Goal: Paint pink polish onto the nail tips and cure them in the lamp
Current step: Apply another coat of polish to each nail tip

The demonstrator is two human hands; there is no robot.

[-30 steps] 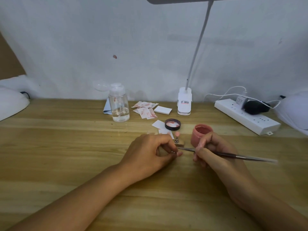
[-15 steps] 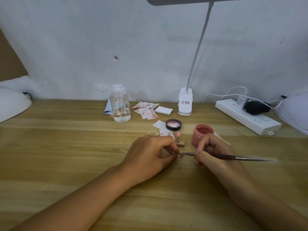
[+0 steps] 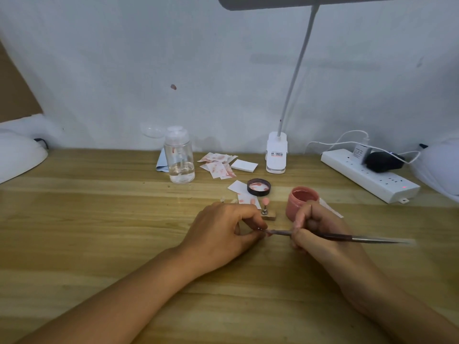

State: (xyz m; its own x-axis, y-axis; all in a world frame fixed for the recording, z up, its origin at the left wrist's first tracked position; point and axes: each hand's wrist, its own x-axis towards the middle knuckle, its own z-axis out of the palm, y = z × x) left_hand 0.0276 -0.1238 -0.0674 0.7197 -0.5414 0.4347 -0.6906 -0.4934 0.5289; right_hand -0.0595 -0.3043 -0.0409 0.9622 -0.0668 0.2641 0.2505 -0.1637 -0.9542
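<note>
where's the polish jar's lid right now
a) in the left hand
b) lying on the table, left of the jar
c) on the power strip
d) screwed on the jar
b: the lid lies open side up on the table, left of and a little behind the open jar, not touching it.
</note>
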